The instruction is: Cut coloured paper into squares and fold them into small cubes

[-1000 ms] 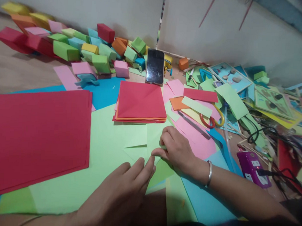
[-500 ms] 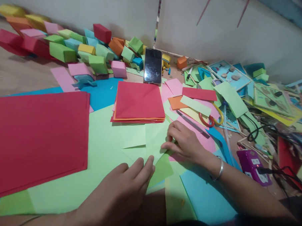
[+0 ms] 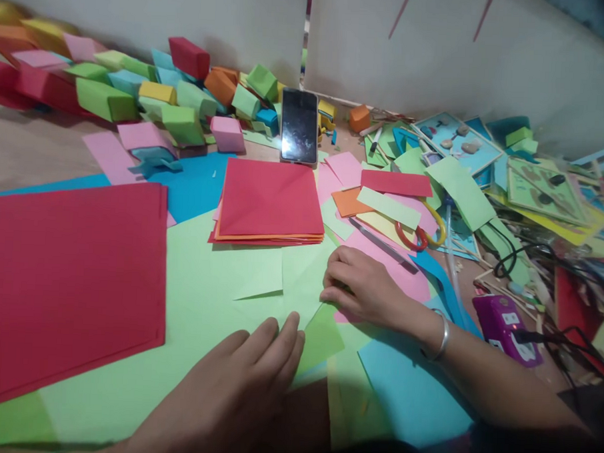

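My left hand [image 3: 240,377] lies palm down near the front edge of a light green sheet [image 3: 200,275], its fingers extended over the paper. To its right, my right hand [image 3: 354,285] rests on the sheet's right part with its fingers curled in; what they hold, if anything, is hidden. Between and behind the hands a folded light green flap [image 3: 262,271] stands slightly raised. A stack of red and orange paper [image 3: 273,198] sits just beyond it. Large red sheets [image 3: 74,283] lie at the left.
A phone [image 3: 300,126] leans at the back beside several folded paper boxes [image 3: 107,100]. At the right are scissors [image 3: 411,238], a grey blade-like tool [image 3: 381,243], a purple power socket [image 3: 505,329] with black cables, sticks and paper scraps. A wall stands behind.
The view has shifted slightly, so most things appear further left. My right hand's fingers are curled in more tightly. My left hand stays on the paper.
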Demonstrator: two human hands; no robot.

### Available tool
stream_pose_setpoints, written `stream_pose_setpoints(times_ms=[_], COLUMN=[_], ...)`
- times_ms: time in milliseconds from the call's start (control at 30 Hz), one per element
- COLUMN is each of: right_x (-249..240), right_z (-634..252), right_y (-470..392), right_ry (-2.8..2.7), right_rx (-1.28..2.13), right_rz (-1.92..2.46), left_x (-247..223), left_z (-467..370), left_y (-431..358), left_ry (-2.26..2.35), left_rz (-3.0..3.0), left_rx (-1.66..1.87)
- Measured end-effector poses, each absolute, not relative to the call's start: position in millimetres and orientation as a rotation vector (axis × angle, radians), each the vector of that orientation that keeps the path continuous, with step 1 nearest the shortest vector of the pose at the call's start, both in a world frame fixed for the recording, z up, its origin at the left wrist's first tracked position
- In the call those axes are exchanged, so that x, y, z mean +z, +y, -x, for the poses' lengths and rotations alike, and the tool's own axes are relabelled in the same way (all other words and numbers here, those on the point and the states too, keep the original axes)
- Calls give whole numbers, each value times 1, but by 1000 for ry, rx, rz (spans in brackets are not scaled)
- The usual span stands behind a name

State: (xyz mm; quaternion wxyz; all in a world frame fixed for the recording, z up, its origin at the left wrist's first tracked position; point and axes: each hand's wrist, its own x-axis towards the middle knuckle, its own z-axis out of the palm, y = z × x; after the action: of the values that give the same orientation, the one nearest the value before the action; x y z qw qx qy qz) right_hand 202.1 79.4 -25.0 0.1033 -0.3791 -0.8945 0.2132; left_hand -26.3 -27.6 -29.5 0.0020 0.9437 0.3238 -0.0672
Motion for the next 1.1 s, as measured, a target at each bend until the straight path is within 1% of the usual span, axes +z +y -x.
stream_pose_setpoints(times_ms=[100,367,567,633,833,1000,1100], right_x=[-29,-33,-30,-28,-24,-23,-22], right_z=[-200,-196,-196,-195,-196,-198,-194], right_y=[78,77,77,77,80,82,77], right_ry=[-2669,-2712,-2660,-2632,-2591,-2596,-2596], right_rx=[555,444,535,596,698,741,695], right_rz=[1119,1155,1227,1274,1273,1254,1305], left_x=[-30,-18,-18,-22,-36,-46,-50], left_z=[26,12,12,17,36,40,41], left_y=[-24,-4,-2,-5,-27,-42,-45], left_ry=[1037,1011,963,951,1006,997,980], left_rz=[-2899,-2786,-2776,-2785,-2899,-2965,-2963], left_rx=[-191,-389,-451,-422,-152,-232,-235])
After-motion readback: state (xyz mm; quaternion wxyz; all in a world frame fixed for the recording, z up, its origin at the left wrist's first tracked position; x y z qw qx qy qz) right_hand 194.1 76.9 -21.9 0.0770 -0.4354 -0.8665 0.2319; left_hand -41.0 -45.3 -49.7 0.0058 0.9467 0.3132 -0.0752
